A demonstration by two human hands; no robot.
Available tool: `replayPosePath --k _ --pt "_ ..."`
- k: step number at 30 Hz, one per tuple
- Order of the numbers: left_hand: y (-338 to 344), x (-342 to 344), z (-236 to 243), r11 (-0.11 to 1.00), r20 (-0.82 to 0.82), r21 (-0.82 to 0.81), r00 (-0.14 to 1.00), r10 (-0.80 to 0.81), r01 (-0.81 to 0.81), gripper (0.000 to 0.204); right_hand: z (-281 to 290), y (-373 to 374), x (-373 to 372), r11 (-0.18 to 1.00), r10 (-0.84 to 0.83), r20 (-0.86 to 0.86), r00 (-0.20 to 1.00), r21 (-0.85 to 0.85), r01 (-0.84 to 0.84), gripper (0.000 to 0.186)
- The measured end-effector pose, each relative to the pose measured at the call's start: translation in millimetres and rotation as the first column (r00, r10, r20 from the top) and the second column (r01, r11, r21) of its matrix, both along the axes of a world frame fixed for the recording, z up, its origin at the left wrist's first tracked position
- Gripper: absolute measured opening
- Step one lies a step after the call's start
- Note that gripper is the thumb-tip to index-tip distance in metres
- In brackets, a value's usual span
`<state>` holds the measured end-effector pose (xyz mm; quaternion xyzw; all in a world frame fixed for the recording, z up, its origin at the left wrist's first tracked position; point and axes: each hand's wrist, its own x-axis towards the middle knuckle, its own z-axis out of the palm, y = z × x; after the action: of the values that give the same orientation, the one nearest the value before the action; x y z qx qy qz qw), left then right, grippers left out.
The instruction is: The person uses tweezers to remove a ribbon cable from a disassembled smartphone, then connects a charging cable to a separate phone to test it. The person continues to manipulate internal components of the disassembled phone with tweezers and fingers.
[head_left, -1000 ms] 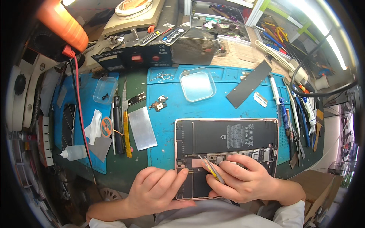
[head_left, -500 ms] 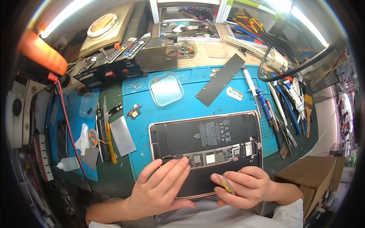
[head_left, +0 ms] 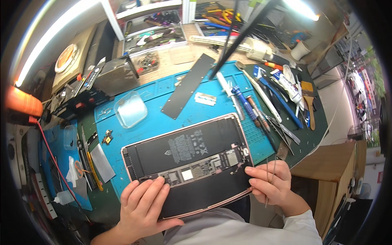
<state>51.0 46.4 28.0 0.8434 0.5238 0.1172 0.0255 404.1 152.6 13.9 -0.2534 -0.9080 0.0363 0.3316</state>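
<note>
An opened tablet (head_left: pixel 196 197) lies tilted across the front of the mat, its black battery and strip of circuit board exposed. My left hand (head_left: pixel 141 204) is at its near left corner, fingers over the inside and thumb along the near edge. My right hand (head_left: pixel 272 185) has thin metal tweezers (head_left: pixel 268 179) tucked among its fingers. Its fingertips touch the tablet's right rim near the corner. The underside of the tablet is hidden.
Beyond the tablet on the blue mat (head_left: pixel 153 112) are a clear plastic dish (head_left: pixel 130 109), a black plate (head_left: pixel 190 85) and a razor blade (head_left: pixel 205 99). Brushes, syringes and tweezers crowd the right side. A cable crosses above. A cardboard box (head_left: pixel 326 161) stands at right.
The view has swung right, so the bench appears further left and tilted. My left hand has settled onto the tablet; my right hand has moved from above it to its right edge.
</note>
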Motion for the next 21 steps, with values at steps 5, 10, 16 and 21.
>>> replayPosePath --k 5,10,16,21 --pt "-2.7 -2.8 -0.7 0.998 0.014 -0.048 0.999 -0.033 0.033 0.095 -7.7 0.6 -2.9 0.992 -0.127 -0.071 0.989 -0.018 0.126 0.018" --pt "5.6 7.9 13.1 0.998 0.075 -0.048 0.997 -0.036 0.039 0.083 -12.3 1.6 -8.6 0.972 -0.235 -0.143 0.961 -0.052 0.23 0.03" --pt "51.2 53.7 26.2 0.99 0.127 -0.091 0.988 -0.092 0.104 0.058 -16.3 1.8 -8.6 0.949 -0.312 -0.178 0.933 -0.095 0.299 0.035" --pt "74.3 78.0 13.2 0.982 0.133 -0.06 0.977 -0.169 0.178 0.055 -16.9 0.6 -5.7 0.957 -0.288 -0.164 0.944 -0.097 0.275 0.038"
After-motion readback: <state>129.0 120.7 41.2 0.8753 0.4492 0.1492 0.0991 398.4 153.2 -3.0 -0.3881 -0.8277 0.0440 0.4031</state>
